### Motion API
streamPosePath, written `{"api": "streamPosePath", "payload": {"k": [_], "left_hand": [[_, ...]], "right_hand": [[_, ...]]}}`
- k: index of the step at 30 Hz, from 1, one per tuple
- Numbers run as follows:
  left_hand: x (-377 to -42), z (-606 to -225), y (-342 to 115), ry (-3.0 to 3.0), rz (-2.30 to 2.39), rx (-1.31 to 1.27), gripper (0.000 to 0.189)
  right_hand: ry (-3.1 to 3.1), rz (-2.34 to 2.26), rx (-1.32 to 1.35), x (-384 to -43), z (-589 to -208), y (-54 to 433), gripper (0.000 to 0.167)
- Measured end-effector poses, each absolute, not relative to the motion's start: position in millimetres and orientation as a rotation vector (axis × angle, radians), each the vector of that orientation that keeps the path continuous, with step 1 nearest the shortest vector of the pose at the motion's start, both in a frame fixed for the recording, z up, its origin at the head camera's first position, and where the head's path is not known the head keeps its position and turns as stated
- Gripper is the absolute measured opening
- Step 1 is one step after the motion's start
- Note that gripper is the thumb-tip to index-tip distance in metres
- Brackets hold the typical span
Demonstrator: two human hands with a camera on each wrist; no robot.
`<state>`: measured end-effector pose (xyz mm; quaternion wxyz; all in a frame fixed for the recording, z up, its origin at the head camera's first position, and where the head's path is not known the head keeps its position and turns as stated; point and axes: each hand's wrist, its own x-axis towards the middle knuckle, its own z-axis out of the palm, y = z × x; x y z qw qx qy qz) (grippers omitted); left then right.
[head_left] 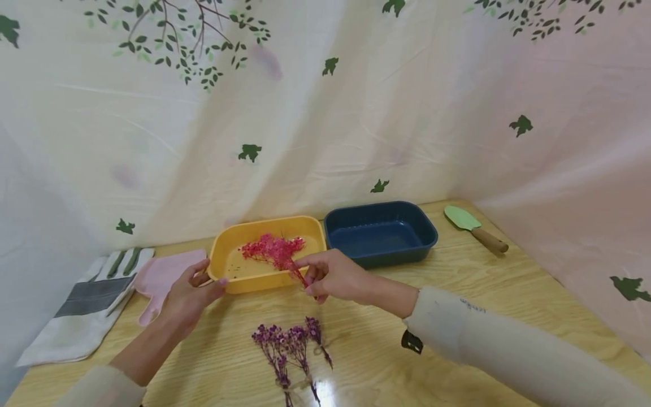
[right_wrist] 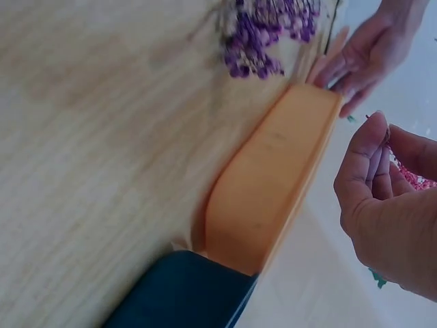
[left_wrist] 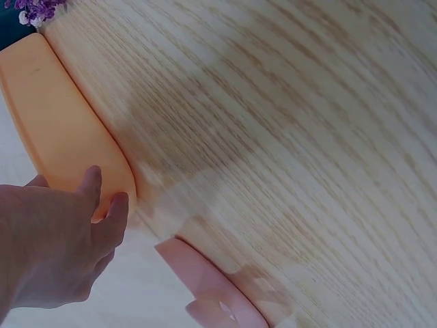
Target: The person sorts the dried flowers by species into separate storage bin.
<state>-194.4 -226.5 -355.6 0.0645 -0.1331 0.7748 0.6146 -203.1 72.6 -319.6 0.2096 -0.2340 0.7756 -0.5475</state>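
My right hand (head_left: 338, 275) pinches the stems of a bunch of pink dried flowers (head_left: 280, 251) at the front rim of the yellow tray (head_left: 277, 281). Its blossoms lie over the tray's inside; I cannot tell whether other pink bunches lie beneath. In the right wrist view, the fingers (right_wrist: 369, 154) close around the stem ends. My left hand (head_left: 188, 297) holds the tray's front left corner, thumb at the front and fingers at the left side. Three purple dried flower bunches (head_left: 297, 342), tied around their stems, lie on the table nearer to me.
A dark blue tray (head_left: 376, 257) stands right beside the yellow one. Farther right lies a small trowel (head_left: 463, 217) with a green blade and wooden handle. At the left are a pink dustpan-like piece (head_left: 165, 271) and folded striped cloth gloves (head_left: 89, 299). A leaf-patterned curtain (head_left: 305, 113) hangs behind.
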Motion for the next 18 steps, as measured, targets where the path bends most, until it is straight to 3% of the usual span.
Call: {"api": "streamPosePath", "payload": {"k": [18], "left_hand": [[-194.2, -355.3, -226.1, 2.332, 1.868, -0.39, 0.083]], "right_hand": [[2.227, -1.519, -0.524, -264.6, -310.4, 33.2, 0.055]]}}
